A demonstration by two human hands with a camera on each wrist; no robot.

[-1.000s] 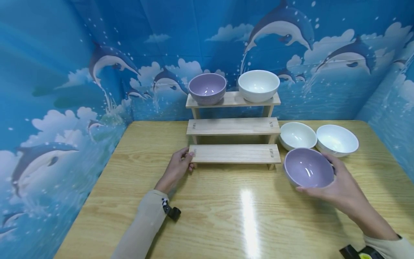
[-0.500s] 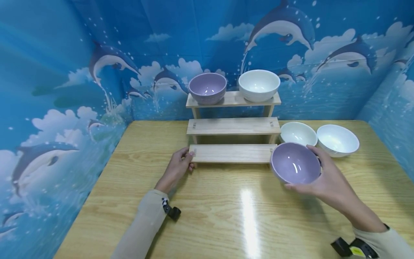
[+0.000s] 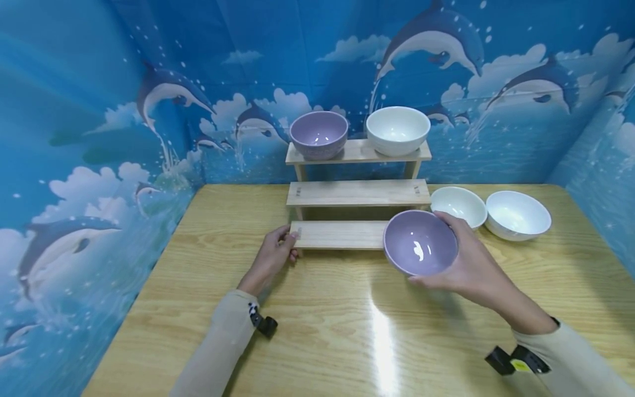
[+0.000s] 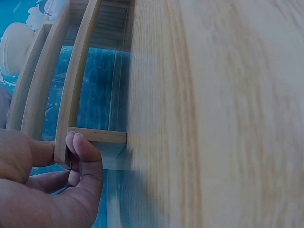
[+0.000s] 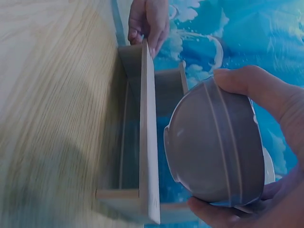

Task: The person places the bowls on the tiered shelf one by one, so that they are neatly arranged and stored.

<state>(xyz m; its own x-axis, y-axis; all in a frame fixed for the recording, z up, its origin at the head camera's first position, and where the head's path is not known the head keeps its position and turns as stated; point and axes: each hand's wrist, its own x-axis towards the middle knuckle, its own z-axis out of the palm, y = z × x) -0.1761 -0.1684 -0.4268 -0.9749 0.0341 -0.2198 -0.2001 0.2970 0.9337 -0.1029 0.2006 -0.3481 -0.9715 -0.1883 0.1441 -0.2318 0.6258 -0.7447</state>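
Note:
My right hand (image 3: 468, 262) grips a purple bowl (image 3: 420, 242) by its side, thumb and fingers spread around it. In the head view the bowl overlaps the right end of the bottom step of a three-tier wooden rack (image 3: 342, 235). The right wrist view shows the bowl's underside (image 5: 209, 147) beside the edge of that step. At the rack's left end, my left hand (image 3: 272, 255) pinches the bottom step between thumb and fingers, also seen in the left wrist view, where the fingertips (image 4: 81, 145) curl around the board's end.
Another purple bowl (image 3: 318, 135) and a white bowl (image 3: 398, 131) stand on the top step. Two more white bowls (image 3: 458, 204) sit on the wooden table (image 3: 317, 331) to the right of the rack. A blue dolphin-print backdrop (image 3: 248, 60) encloses the back and sides.
My right hand has carried the purple bowl leftward and slightly up, from in front of the white bowls to the right end of the bottom step. The left hand has stayed in place.

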